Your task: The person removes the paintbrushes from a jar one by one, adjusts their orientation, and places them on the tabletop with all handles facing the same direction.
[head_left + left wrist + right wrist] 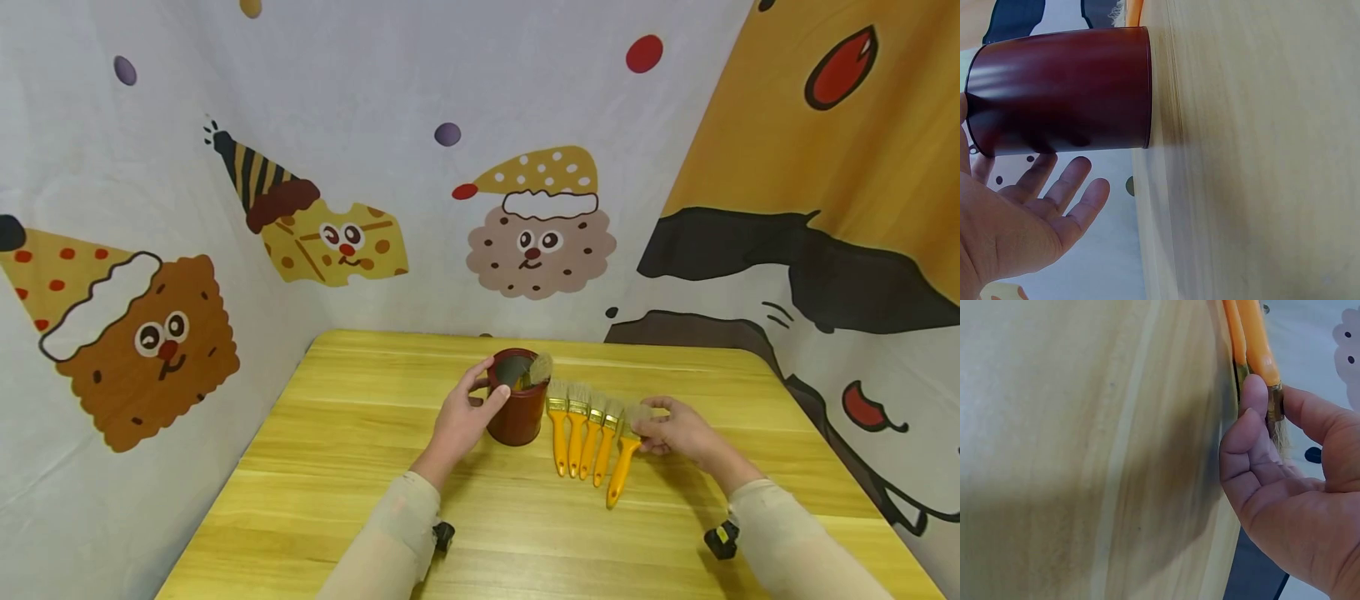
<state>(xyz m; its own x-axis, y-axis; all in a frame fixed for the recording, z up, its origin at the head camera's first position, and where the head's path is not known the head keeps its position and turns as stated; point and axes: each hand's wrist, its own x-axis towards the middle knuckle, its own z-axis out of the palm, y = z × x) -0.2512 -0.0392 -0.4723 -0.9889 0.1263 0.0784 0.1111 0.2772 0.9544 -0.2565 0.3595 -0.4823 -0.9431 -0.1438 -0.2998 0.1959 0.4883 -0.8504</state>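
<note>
A dark red cup (517,417) (1066,94) stands upright mid-table with one brush (540,367) in it, bristles up. My left hand (465,417) (1029,219) curves beside the cup's left wall. Its thumb is near the rim, and its fingers are spread and relaxed, just off the wall in the left wrist view. Several yellow-handled brushes (576,433) lie side by side right of the cup. My right hand (678,433) (1285,487) pinches the rightmost brush (621,471) (1260,356) at its metal ferrule, and the handle still lies on the wooden table (337,467).
Cartoon-printed cloth walls (150,250) close in the table at the back, left and right. Bare wood stretches left of the cup and along the near edge. A small black wrist device (720,537) sits at each sleeve.
</note>
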